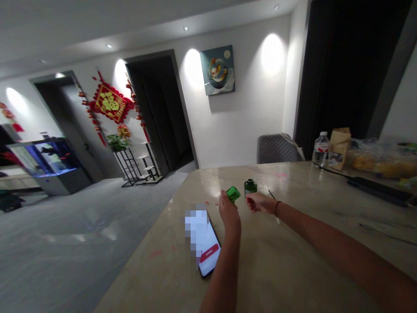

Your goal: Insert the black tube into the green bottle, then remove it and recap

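Note:
My left hand is raised over the table, its fingers closed on a small bright-green see-through box-like thing whose exact kind I cannot make out. Close by on its right, my right hand is curled with the fingers together; whatever it may hold is hidden. Just behind the right hand stands a dark green bottle, upright with an uncapped-looking neck. The hand covers its lower part, and I cannot tell whether they touch. A phone with a lit, partly blurred screen lies left of my left forearm.
The beige table has small reddish bits near the phone. A thin dark stick lies beyond the right wrist. Farther right are a water bottle, a paper bag, plastic bags and a black power strip. A grey chair stands behind.

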{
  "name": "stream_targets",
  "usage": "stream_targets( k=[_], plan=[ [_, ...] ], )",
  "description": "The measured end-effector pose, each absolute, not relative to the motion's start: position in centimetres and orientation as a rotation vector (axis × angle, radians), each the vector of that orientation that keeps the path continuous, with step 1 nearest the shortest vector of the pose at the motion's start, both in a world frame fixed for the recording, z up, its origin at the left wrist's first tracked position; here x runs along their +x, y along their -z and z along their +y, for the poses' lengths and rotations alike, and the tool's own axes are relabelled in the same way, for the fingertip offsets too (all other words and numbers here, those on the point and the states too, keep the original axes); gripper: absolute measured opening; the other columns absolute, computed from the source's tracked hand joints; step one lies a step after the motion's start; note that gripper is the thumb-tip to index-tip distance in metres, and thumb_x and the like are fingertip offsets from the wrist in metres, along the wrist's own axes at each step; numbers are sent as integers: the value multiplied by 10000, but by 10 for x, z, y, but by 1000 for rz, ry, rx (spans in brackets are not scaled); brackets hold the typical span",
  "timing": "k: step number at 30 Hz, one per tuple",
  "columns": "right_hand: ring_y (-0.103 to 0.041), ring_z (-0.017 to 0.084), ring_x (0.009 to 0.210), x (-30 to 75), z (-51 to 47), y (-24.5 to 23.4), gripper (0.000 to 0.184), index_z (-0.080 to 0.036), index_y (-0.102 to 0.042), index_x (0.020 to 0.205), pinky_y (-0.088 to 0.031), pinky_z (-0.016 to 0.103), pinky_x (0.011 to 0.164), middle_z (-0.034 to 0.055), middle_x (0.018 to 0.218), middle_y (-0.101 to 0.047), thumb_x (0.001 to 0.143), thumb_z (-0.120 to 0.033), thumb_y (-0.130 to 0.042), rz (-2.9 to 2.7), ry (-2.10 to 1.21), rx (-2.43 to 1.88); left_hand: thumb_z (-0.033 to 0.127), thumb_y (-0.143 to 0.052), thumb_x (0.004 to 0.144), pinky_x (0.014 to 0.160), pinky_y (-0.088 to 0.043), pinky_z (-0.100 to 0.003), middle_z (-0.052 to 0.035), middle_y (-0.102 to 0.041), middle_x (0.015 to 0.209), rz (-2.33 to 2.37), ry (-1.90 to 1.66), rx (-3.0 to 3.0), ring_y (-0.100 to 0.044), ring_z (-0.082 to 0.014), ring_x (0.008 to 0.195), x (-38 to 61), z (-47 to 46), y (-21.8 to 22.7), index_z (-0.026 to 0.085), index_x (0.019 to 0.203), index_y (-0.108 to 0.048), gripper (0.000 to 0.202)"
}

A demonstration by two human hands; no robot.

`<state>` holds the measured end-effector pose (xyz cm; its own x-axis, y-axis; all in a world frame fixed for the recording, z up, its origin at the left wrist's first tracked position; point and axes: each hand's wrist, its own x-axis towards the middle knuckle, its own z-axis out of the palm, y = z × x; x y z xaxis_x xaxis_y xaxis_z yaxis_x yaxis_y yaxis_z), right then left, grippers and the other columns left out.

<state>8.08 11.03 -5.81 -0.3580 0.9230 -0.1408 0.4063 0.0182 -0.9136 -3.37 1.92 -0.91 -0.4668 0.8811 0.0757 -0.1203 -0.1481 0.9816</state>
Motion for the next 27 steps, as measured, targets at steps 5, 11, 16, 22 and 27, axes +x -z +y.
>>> stream_targets(
  k=[5,11,16,22,27],
  plan=[
    [-584,158,643,44,123,70,284,-164,-475,690,-471,269,552,65,617,-568,840,-193,-236,-1839,-961,-1540,510,-324,766,344,-145,-134,86,-269,444,916,-1671,644,-231,-24,323,-73,7,-52,185,608,-367,364],
    [-575,241,936,19,130,79,301,-111,-480,1026,-449,333,730,191,1000,-581,883,-255,-257,-1986,-320,-1668,438,-344,748,319,-174,-125,83,-268,433,835,-1765,650,-244,-28,310,-147,-7,-82,177,599,-403,307],
    [-627,247,833,11,139,81,312,-63,-454,1104,-479,334,665,208,857,-637,876,-140,-257,-2124,-24,-1872,399,-325,725,310,-196,-135,78,-282,422,917,-1846,614,-258,-42,310,-190,-14,-81,168,601,-420,279],
    [-621,225,865,-31,145,74,292,-47,-470,1078,-477,302,689,218,889,-634,869,-113,-279,-2116,-85,-1834,379,-312,721,302,-189,-130,79,-288,422,1000,-1862,560,-241,-38,304,-204,-13,-72,163,606,-429,271],
    [-610,212,899,-86,139,64,305,-66,-429,1120,-469,274,702,203,910,-632,846,-198,-406,-2205,-229,-1701,388,-333,718,302,-182,-124,80,-298,422,1035,-1854,583,-248,-37,308,-197,-11,-66,163,619,-432,265]
  ],
)
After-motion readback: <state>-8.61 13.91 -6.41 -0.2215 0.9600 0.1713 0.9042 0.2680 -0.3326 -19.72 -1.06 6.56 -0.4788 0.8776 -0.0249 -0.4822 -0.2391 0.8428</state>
